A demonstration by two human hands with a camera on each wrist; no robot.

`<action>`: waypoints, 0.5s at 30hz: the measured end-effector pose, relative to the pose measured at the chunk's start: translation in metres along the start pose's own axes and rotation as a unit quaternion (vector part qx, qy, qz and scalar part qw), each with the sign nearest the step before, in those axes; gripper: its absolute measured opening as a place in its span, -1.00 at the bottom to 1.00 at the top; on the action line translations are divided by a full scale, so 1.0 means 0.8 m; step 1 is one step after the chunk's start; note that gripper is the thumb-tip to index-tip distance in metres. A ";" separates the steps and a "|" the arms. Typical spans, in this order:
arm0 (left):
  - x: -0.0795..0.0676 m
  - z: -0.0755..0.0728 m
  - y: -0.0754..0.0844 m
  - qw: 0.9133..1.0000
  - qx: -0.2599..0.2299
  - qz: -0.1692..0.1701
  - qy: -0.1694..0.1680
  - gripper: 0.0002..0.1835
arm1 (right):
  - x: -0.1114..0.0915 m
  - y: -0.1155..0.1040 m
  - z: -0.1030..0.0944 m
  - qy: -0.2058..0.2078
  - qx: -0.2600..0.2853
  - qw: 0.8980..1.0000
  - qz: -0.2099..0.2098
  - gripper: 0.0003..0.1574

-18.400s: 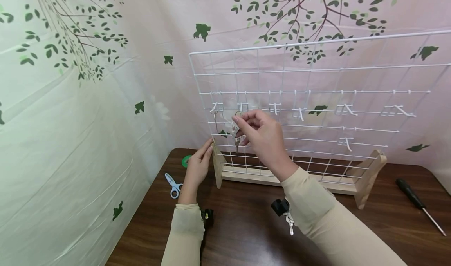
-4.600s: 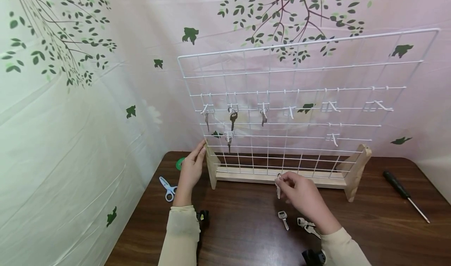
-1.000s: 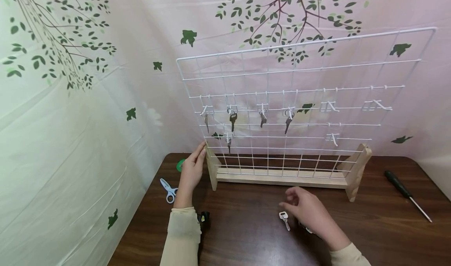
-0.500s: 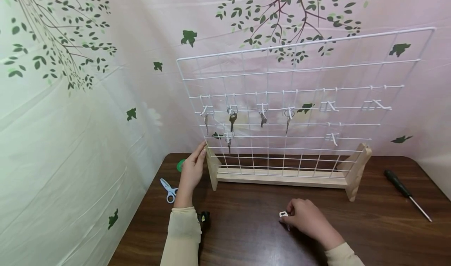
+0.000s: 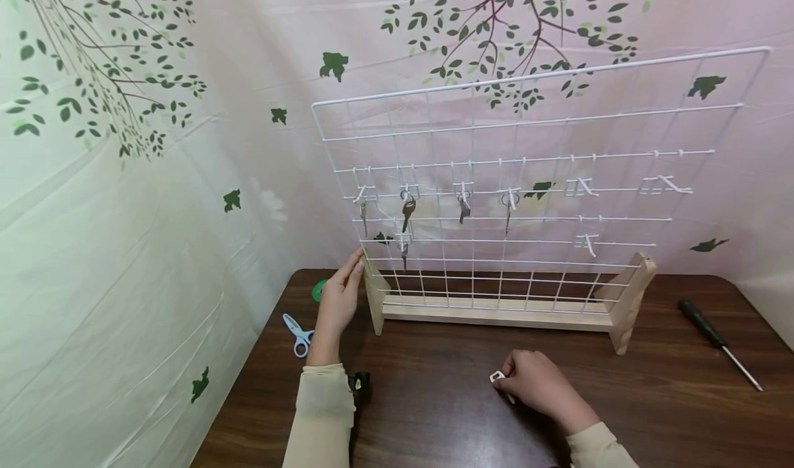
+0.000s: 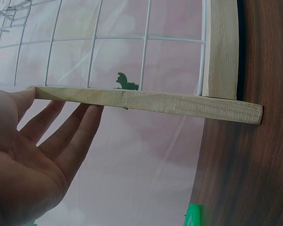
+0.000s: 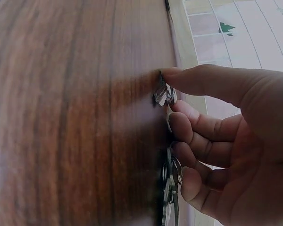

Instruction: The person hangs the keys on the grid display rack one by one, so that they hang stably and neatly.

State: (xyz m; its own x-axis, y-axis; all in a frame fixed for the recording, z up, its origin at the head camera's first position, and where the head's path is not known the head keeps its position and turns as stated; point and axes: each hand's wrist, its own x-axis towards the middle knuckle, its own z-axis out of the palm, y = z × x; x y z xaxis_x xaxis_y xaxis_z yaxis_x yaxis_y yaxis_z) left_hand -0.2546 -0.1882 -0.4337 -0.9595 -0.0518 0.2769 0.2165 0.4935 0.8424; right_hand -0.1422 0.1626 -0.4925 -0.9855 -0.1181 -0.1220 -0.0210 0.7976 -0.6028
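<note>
My left hand (image 5: 338,299) holds the wooden left side (image 6: 151,104) of a white wire grid rack (image 5: 496,313), thumb on one face and fingers against the other. On the brown table, my right hand (image 5: 536,385) pinches a silver key (image 5: 497,376) between thumb and forefinger. More keys and rings (image 7: 170,188) lie under its other fingers in the right wrist view; in the head view the hand hides them. Several keys hang by rings from the rack's white hooks, among them a dark key (image 5: 408,214) and a thin key seen edge-on (image 5: 508,220).
Bare hooks (image 5: 583,187) stick out on the rack's right half. Light blue scissors (image 5: 299,336) and a green ring-shaped item (image 5: 318,290) lie at the left. To the right lies a screwdriver (image 5: 701,322). A leaf-patterned curtain (image 5: 248,109) encloses the table behind.
Since the earlier frames, more keys have come to hang on the rack. My right hand has lowered onto the single key on the table and now pinches it. The left hand has stayed put.
</note>
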 end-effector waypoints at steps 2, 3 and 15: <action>0.000 0.000 0.000 1.000 0.002 -0.001 0.000 -0.51 | 0.000 0.000 -0.001 -0.004 0.005 1.000 0.003 -0.69; 0.000 0.000 0.000 1.000 0.002 -0.001 -0.001 -0.51 | 0.000 0.000 -0.001 -0.005 0.007 1.000 0.006 -0.69; -0.001 0.000 -0.001 1.000 0.006 0.002 -0.001 -0.50 | -0.003 0.003 -0.003 -0.018 0.041 0.999 0.017 -0.75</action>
State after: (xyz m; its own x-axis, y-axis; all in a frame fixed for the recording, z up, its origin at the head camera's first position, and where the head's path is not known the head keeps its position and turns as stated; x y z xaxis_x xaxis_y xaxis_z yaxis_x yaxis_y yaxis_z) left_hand -0.2543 -0.1887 -0.4348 -0.9589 -0.0477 0.2797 0.2187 0.5041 0.8355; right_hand -0.1399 0.1662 -0.4913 -0.9785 -0.1148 -0.1712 0.0274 0.7510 -0.6597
